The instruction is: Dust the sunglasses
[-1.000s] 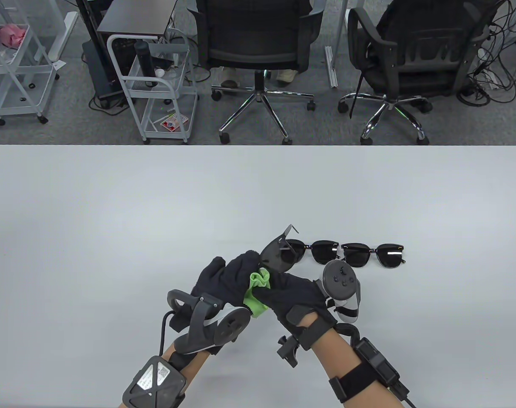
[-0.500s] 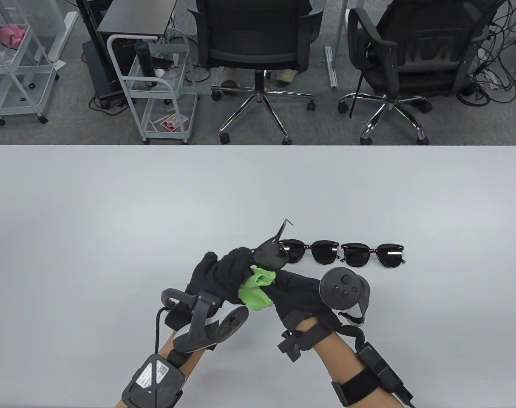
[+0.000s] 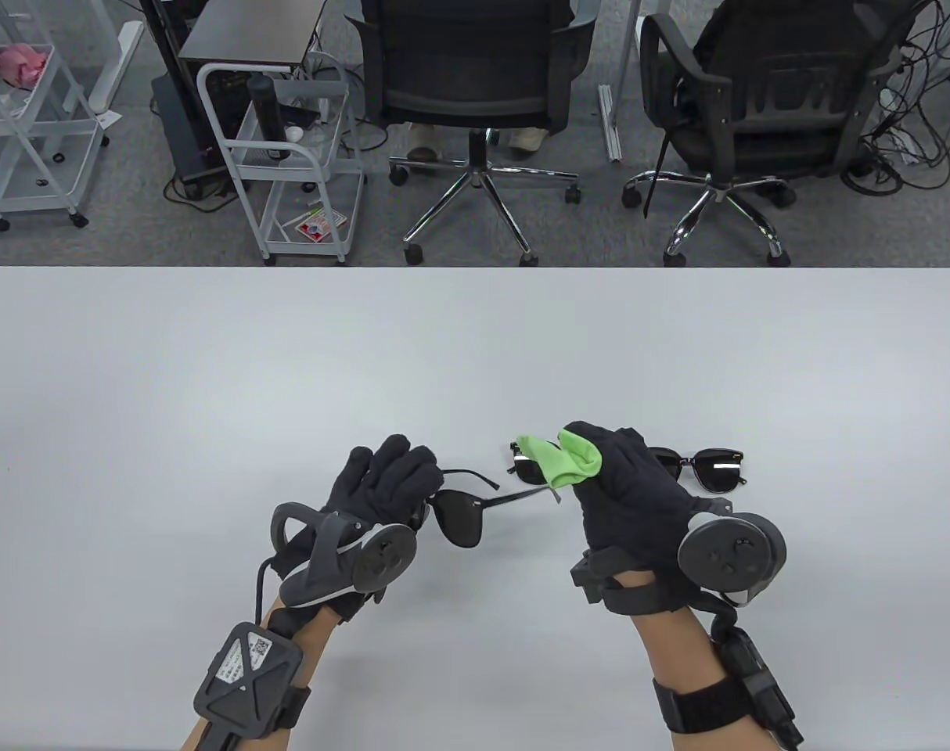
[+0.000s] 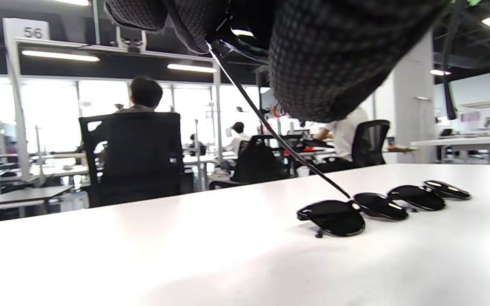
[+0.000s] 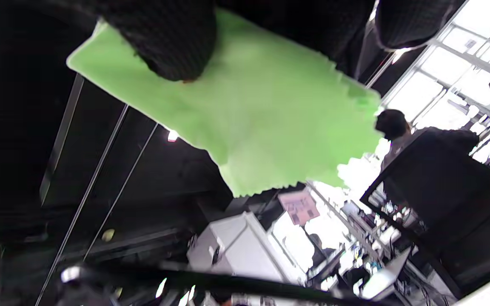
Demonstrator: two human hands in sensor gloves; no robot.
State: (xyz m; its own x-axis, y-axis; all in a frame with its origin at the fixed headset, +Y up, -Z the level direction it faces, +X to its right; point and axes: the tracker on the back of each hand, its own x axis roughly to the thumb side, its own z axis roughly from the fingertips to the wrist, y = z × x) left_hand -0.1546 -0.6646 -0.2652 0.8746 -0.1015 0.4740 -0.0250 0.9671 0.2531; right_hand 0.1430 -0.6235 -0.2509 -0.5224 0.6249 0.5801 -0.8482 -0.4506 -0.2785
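- Left hand point(image 3: 381, 485) grips sunglasses point(image 3: 463, 516) above the table point(image 3: 209, 375).
- Right hand point(image 3: 627, 501) pinches a green cloth point(image 3: 565, 461).
- Two more pairs point(image 3: 714, 468) lie behind.

Open-plan office, black mesh swivel chairs point(image 3: 475, 78) beyond the white table's point(image 3: 209, 352) far edge, white wire trolleys point(image 3: 287, 156), people seated at desks point(image 4: 143, 110)
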